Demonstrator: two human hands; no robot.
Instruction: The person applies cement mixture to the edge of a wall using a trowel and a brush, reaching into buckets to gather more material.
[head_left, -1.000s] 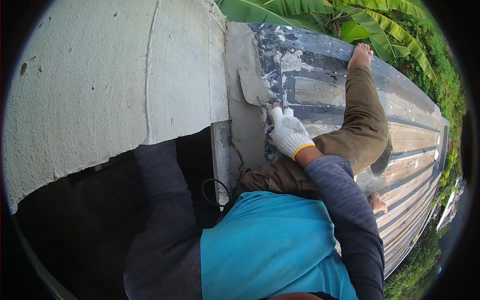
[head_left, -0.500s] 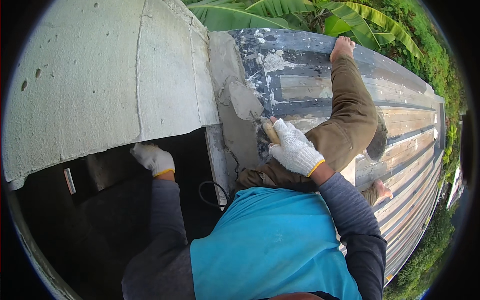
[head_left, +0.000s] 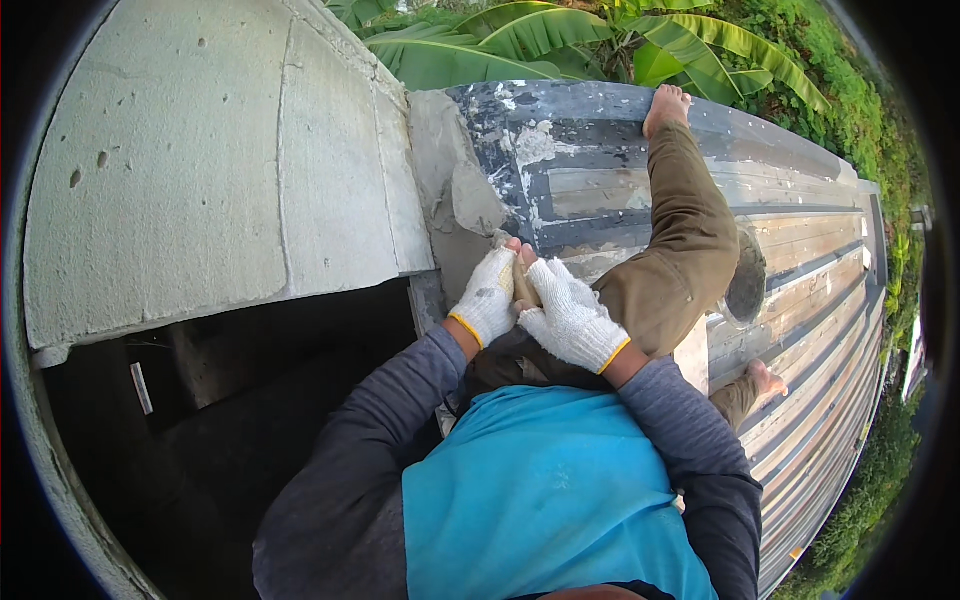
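My left hand (head_left: 486, 293) and my right hand (head_left: 562, 312), in white knit gloves with yellow cuffs, are together around a pale wooden tool handle (head_left: 524, 282); my fingers close on it from either side. Its far end reaches toward a flat grey piece (head_left: 474, 200), either a blade or mortar; I cannot tell which. Under and beside it lies rough grey cement (head_left: 438, 140) along the joint between a concrete slab (head_left: 180, 170) and the dark, paint-spattered roofing (head_left: 590, 140). My brown-trousered right leg is bent just right of my hands.
A dark opening (head_left: 230, 430) lies below the slab, left of me. A grey bucket (head_left: 747, 280) stands on the ribbed roofing behind my leg. My bare feet (head_left: 668, 108) rest on the roof. Banana leaves (head_left: 470, 60) and greenery border the roof edge.
My left hand has risen out of the dark opening and moved right onto the handle. My right hand has moved down and slightly left from its position one second ago, now gripping the handle.
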